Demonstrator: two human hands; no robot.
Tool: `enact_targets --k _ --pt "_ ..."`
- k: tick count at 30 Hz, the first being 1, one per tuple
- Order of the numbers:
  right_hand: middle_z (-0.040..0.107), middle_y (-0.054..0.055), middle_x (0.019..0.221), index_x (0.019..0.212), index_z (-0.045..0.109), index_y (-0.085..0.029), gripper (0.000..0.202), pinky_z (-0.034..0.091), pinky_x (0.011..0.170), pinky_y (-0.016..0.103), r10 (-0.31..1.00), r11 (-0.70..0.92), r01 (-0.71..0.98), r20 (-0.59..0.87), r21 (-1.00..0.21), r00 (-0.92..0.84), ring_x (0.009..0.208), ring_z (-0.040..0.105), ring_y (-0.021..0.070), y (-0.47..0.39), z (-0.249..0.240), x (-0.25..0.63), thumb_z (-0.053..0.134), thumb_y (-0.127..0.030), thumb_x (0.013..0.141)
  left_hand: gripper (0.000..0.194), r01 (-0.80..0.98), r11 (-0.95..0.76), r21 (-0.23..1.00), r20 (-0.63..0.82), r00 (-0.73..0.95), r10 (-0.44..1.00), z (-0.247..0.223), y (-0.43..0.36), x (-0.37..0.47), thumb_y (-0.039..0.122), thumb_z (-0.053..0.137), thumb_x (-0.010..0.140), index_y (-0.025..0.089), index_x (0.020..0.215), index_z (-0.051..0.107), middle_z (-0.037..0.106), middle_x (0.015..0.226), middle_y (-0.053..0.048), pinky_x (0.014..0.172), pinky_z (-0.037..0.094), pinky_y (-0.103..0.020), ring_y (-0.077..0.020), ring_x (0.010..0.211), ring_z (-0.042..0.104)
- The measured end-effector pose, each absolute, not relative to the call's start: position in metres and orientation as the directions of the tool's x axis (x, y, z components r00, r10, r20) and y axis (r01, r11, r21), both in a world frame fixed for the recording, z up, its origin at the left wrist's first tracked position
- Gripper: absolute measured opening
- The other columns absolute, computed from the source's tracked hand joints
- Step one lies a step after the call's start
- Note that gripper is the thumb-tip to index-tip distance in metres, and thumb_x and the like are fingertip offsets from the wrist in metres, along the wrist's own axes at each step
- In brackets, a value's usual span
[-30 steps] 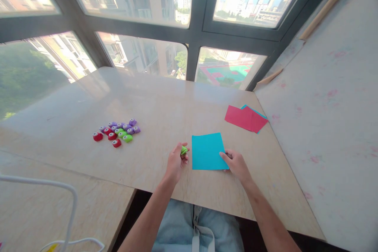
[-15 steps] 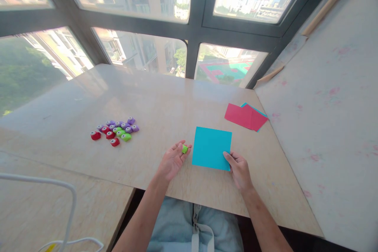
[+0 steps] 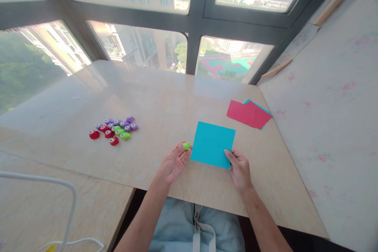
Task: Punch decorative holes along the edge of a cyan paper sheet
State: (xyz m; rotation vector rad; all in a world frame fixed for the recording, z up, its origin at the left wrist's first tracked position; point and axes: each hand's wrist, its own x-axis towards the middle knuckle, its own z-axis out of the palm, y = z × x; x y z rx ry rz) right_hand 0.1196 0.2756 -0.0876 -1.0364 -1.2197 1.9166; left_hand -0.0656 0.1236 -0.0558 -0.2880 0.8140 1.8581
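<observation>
Head view: my left hand (image 3: pixel 172 164) pinches a green craft punch (image 3: pixel 186 146); right hand (image 3: pixel 241 170) pinches blue paper (image 3: pixel 212 143) one-sided, so it could sag.

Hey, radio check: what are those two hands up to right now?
Left hand: holding green punch. Right hand: gripping blue paper at its right edge. Nothing visible blocking between punch and paper.

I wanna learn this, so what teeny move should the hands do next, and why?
I'd probably ease the green craft punch onto the left edge of the blue paper. The left hand holds the punch close to that edge, and the right hand grips the opposite side, which should steady the paper.
</observation>
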Motion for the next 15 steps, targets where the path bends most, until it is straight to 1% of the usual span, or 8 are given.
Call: enact_targets --k 2,4,6,8,10,11,13,15 --pt "0.059 0.003 0.078 0.093 0.073 -0.019 0.035 0.046 0.057 0.023 0.825 -0.347 -0.073 -0.267 -0.935 -0.498 0.071 0.054 0.0149 0.2776 -0.0893 0.1198 0.08 -0.047 0.074 0.028 -0.861 -0.199 0.468 -0.531 -0.454 0.715 -0.053 0.1239 -0.0646 0.015 0.079 0.075 0.009 0.098 0.065 0.067 0.105 -0.011 0.083 0.057 -0.023 -0.0151 0.092 0.067" --pt "0.056 0.002 0.074 0.093 0.073 -0.019 0.034 0.042 0.054 0.022 0.824 -0.325 -0.057 -0.254 -0.944 -0.506 0.069 0.053 0.0141 0.2796 -0.091 0.1191 0.079 -0.047 0.075 0.034 -0.815 -0.174 0.552 -0.521 -0.501 0.691 -0.052 0.1233 -0.0644 0.02 0.083 0.071 0.009 0.097 0.065 0.068 0.1 -0.011 0.08 0.058 -0.024 -0.0163 0.089 0.068" --pt "0.054 0.001 0.073 0.093 0.072 -0.019 0.033 0.041 0.054 0.022 0.822 -0.314 -0.053 -0.244 -0.948 -0.515 0.068 0.051 0.0134 0.2811 -0.0919 0.1175 0.079 -0.046 0.076 0.041 -0.779 -0.139 0.611 -0.525 -0.531 0.665 -0.0525 0.1217 -0.0652 0.026 0.086 0.067 0.009 0.098 0.066 0.069 0.096 -0.011 0.073 0.058 -0.023 -0.0177 0.086 0.068" --pt "0.055 0.001 0.074 0.093 0.072 -0.019 0.032 0.044 0.057 0.022 0.82 -0.306 -0.052 -0.236 -0.951 -0.522 0.069 0.052 0.0134 0.2819 -0.0921 0.1154 0.078 -0.046 0.077 0.048 -0.766 -0.097 0.635 -0.54 -0.53 0.654 -0.0534 0.1193 -0.0667 0.032 0.088 0.064 0.009 0.1 0.068 0.07 0.095 -0.012 0.063 0.057 -0.021 -0.0175 0.083 0.068" --pt "0.056 0.002 0.075 0.093 0.072 -0.019 0.032 0.046 0.061 0.024 0.818 -0.293 -0.042 -0.228 -0.955 -0.529 0.071 0.054 0.0143 0.2823 -0.0916 0.1135 0.077 -0.046 0.077 0.051 -0.762 -0.059 0.645 -0.55 -0.516 0.657 -0.0538 0.1172 -0.0677 0.034 0.089 0.061 0.009 0.101 0.069 0.07 0.096 -0.012 0.059 0.055 -0.019 -0.016 0.081 0.068" --pt "0.058 0.002 0.076 0.093 0.072 -0.019 0.032 0.047 0.063 0.024 0.815 -0.284 -0.031 -0.224 -0.958 -0.535 0.072 0.055 0.015 0.2824 -0.0911 0.1128 0.076 -0.046 0.077 0.052 -0.756 -0.046 0.653 -0.547 -0.513 0.662 -0.0536 0.1166 -0.0677 0.034 0.089 0.06 0.009 0.101 0.07 0.07 0.097 -0.012 0.062 0.055 -0.019 -0.0158 0.081 0.067" --pt "0.06 0.003 0.077 0.094 0.071 -0.019 0.033 0.048 0.064 0.025 0.808 -0.259 0.001 -0.217 -0.966 -0.549 0.073 0.057 0.0163 0.2827 -0.0898 0.1118 0.075 -0.047 0.078 0.052 -0.734 -0.034 0.678 -0.53 -0.521 0.669 -0.0531 0.1163 -0.0662 0.034 0.09 0.059 0.008 0.099 0.07 0.07 0.099 -0.013 0.071 0.057 -0.023 -0.0165 0.084 0.067" --pt "0.062 0.003 0.078 0.096 0.071 -0.019 0.034 0.049 0.064 0.026 0.799 -0.232 0.039 -0.213 -0.972 -0.562 0.075 0.058 0.0177 0.2829 -0.0887 0.1115 0.074 -0.048 0.078 0.052 -0.682 -0.02 0.731 -0.507 -0.562 0.654 -0.0526 0.117 -0.0632 0.034 0.09 0.058 0.009 0.099 0.07 0.07 0.1 -0.013 0.078 0.057 -0.027 -0.0178 0.085 0.067"
